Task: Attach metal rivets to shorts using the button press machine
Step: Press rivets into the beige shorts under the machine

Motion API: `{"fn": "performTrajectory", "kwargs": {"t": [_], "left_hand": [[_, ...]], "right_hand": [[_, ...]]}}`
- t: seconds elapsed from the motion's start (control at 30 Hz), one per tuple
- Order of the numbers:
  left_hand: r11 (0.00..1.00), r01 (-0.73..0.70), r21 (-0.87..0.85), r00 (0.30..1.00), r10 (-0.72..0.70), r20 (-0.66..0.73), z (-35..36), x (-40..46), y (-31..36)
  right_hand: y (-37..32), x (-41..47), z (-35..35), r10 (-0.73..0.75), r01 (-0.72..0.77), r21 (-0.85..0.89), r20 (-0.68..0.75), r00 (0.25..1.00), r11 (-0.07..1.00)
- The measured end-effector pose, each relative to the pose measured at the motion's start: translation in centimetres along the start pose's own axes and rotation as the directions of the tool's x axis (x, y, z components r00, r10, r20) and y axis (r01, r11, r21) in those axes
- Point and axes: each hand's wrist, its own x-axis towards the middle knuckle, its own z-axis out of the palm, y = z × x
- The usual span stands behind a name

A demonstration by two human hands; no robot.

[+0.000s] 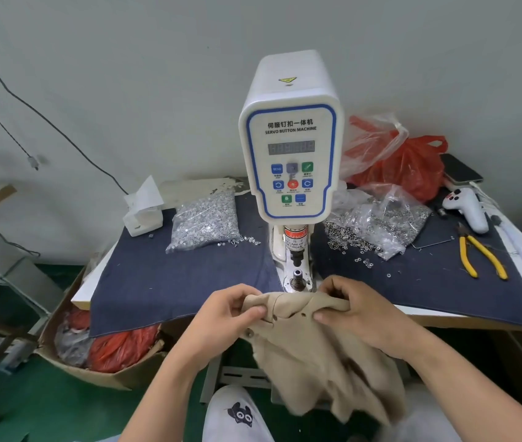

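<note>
Left hand (221, 314) and right hand (353, 309) each pinch the bunched tan shorts (310, 342) between them, just short of the die (298, 279) beyond the knuckles; bunched cloth (or a stray fingertip) could be caught under the press (290, 138).

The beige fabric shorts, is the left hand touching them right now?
Touching. The head view shows the left hand pinching the beige fabric shorts at their top edge.

Beige shorts (310, 346) hang bunched off the table's front edge, top hem pulled up just before the white button press machine (290, 138), which stands upright. Bags of silver rivets (205, 220) lie either side, some spilled loose.
</note>
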Motion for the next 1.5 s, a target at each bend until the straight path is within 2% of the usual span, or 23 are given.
{"fn": "performTrajectory", "kwargs": {"t": [0.13,0.2,0.3,0.37,0.43,0.5,0.57,0.67,0.8,0.83,0.9,0.97,1.0,1.03,1.1,1.17,1.23,1.33,1.5], "left_hand": [[0.999,-0.002,0.038,0.996,0.005,-0.085,1.4,0.1,-0.2],[0.991,0.003,0.13,0.992,0.014,-0.128,2.0,0.3,-0.1],[0.979,0.022,0.204,0.998,-0.01,-0.062,2.4,0.8,0.4],[0.985,0.013,0.17,0.999,-0.018,0.029,2.2,0.6,0.8],[0.997,-0.033,0.066,0.996,0.027,0.088,2.0,0.4,0.9],[0.995,-0.06,-0.083,0.996,0.066,0.061,1.7,0.2,1.0],[0.986,-0.074,-0.146,0.995,0.083,0.056,1.4,0.2,0.8],[0.995,-0.051,-0.081,0.991,0.061,0.116,1.3,0.5,0.4],[1.0,-0.018,0.02,0.992,0.015,0.127,1.2,1.2,-0.6],[1.0,-0.013,0.006,0.995,0.012,0.103,1.2,1.4,-0.7],[0.999,0.027,-0.045,1.0,-0.027,0.0,1.1,2.0,-0.5],[0.996,0.083,-0.014,0.983,-0.084,-0.162,0.7,2.9,0.0],[0.99,0.125,0.063,0.964,-0.106,-0.243,0.4,3.6,0.3],[0.967,0.177,0.185,0.945,-0.114,-0.306,0.1,4.2,0.5],[0.817,0.307,0.488,0.903,-0.088,-0.421,-0.4,5.3,0.8],[0.687,0.364,0.629,0.868,-0.005,-0.497,-1.0,6.5,0.6],[0.658,0.387,0.646,0.844,0.029,-0.535,-1.8,7.9,0.2],[0.676,0.421,0.605,0.835,-0.029,-0.549,-2.8,10.4,-0.6],[0.693,0.466,0.55,0.813,-0.091,-0.575,-2.7,13.7,-2.3]], "right_hand": [[0.0,0.0,-0.3,0.029,-0.03,0.074,0.019,0.999,0.997],[0.1,-0.1,-0.7,0.023,-0.023,0.067,0.005,1.0,0.997],[0.6,0.1,-0.8,-0.017,0.017,-0.007,-0.057,0.998,1.0],[0.8,0.3,-0.9,-0.012,0.009,-0.028,-0.12,0.993,1.0],[1.2,0.2,-1.4,0.02,-0.024,-0.033,-0.104,0.994,0.999],[1.3,0.1,-1.7,0.124,-0.119,-0.134,0.028,0.992,0.984],[1.8,0.0,-1.7,0.225,-0.194,-0.203,0.142,0.964,0.96],[2.1,0.1,-1.5,0.143,-0.104,-0.25,0.144,0.979,0.963],[2.0,0.9,-1.3,0.056,-0.056,-0.102,-0.002,0.998,0.993],[2.2,1.4,-1.3,0.045,-0.052,-0.115,-0.066,0.997,0.992],[3.1,2.8,-2.1,0.034,-0.1,-0.216,-0.291,0.956,0.971],[4.1,4.5,-3.9,0.027,-0.26,-0.39,-0.512,0.859,0.884],[4.7,5.3,-4.9,0.021,-0.341,-0.474,-0.561,0.828,0.812],[5.3,6.1,-5.6,0.022,-0.398,-0.548,-0.568,0.822,0.736],[6.2,7.3,-6.2,0.039,-0.449,-0.659,-0.537,0.843,0.603],[6.9,8.0,-5.8,0.043,-0.456,-0.722,-0.511,0.859,0.52],[7.5,8.3,-5.4,0.0,-0.45,-0.728,-0.526,0.85,0.517],[8.3,8.3,-5.1,-0.094,-0.428,-0.7,-0.574,0.813,0.572],[8.4,8.2,-4.7,-0.104,-0.439,-0.687,-0.596,0.797,0.579]]}}
